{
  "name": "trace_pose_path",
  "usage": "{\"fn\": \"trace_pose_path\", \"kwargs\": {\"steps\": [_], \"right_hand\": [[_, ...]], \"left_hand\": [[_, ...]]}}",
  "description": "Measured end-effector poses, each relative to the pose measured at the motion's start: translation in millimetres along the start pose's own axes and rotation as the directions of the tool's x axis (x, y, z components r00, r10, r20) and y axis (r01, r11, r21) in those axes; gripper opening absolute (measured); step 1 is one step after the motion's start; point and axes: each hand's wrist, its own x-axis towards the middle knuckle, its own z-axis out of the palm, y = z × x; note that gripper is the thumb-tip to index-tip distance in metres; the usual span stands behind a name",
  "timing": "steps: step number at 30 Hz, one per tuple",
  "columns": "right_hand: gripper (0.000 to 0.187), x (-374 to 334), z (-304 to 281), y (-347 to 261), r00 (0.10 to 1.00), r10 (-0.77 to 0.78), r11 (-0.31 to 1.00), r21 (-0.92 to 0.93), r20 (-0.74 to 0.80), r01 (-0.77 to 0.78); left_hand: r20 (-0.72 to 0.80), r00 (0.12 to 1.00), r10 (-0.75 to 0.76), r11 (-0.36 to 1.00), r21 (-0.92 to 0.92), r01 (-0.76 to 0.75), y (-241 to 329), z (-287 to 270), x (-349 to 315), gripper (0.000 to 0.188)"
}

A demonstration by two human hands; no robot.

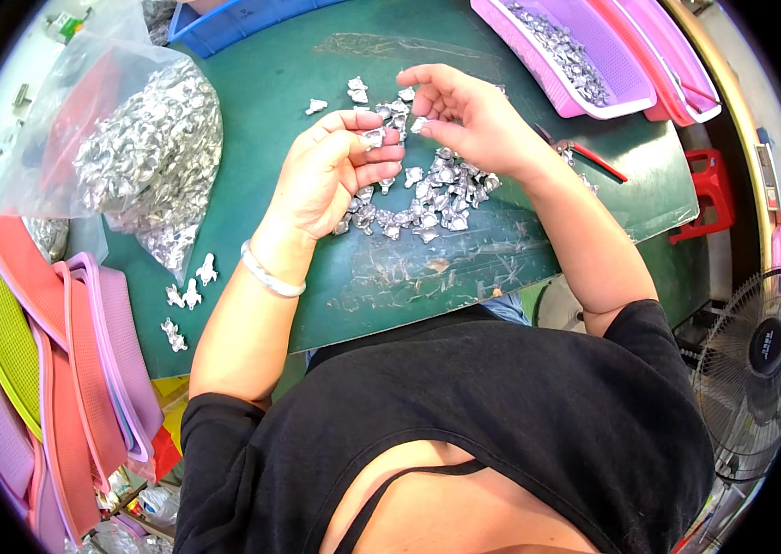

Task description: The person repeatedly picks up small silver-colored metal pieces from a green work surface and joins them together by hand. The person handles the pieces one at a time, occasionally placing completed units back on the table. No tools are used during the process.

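My left hand point(321, 175), with a pale bangle at the wrist, pinches a small silver metal part point(373, 138) between thumb and fingers. Just to its right, my right hand point(487, 120) has thumb and fingers curled, with another small silver piece point(419, 124) at the thumb tip. Both hands are raised over a loose pile of silver metal castings point(446, 194) on the green table point(261, 148). A few single castings point(357, 90) lie beyond my fingers. What kind of figure or fitting these parts are is too small to make out.
At the left stands a clear plastic bag point(169, 148) full of castings, with several loose figure-shaped parts point(191, 294) nearby. Stacked coloured baskets point(85, 360) flank the table. A purple basket point(626, 102) of small parts, red-handled pliers point(599, 162) and a fan point(750, 369) are on the right.
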Motion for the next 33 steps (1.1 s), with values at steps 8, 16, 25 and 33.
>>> {"fn": "trace_pose_path", "kwargs": {"steps": [8, 16, 25, 33], "right_hand": [[0.052, -1, 16, -8, 0.948, -0.311, 0.945, 0.081, -0.069, 0.316], [0.056, -1, 17, -7, 0.94, -0.332, 0.934, 0.108, -0.085, 0.34], [0.048, -3, 11, -6, 0.982, -0.184, 0.974, 0.129, -0.044, 0.188], [0.05, -4, 10, -9, 0.988, -0.154, 0.98, 0.128, -0.016, 0.155]], "left_hand": [[0.059, 0.986, -0.157, 0.969, 0.203, 0.142, -4, 5, -5, 0.022], [0.038, 0.993, -0.108, 0.976, 0.193, 0.099, -7, 0, -4, 0.016], [0.035, 0.997, -0.074, 0.971, 0.232, 0.064, -6, -1, -3, 0.02], [0.011, 0.999, -0.05, 0.969, 0.243, 0.046, -5, 0, -4, 0.018]]}}
